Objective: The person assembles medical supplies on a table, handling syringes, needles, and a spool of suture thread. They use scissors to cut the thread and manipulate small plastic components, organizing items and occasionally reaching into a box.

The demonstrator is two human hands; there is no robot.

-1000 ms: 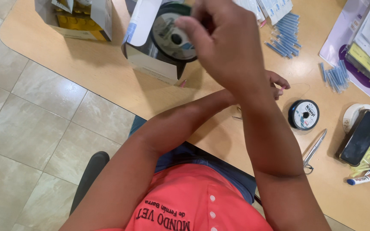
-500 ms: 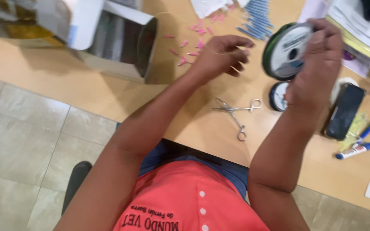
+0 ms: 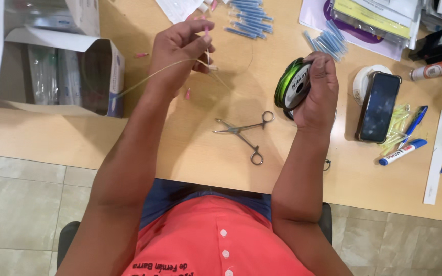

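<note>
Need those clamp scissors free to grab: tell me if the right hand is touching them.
Apart. The head view shows the right hand gripping the green spool, with bare table between it and the clamp scissors.

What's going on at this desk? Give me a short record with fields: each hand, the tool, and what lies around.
left hand: pinches a thin pale tube and a strand of line
right hand: grips a spool of green line, upright on edge
tool: metal forceps, lying untouched on the wooden desk between the hands
nearby: blue tubes, dark phone, open cardboard box, marker
</note>
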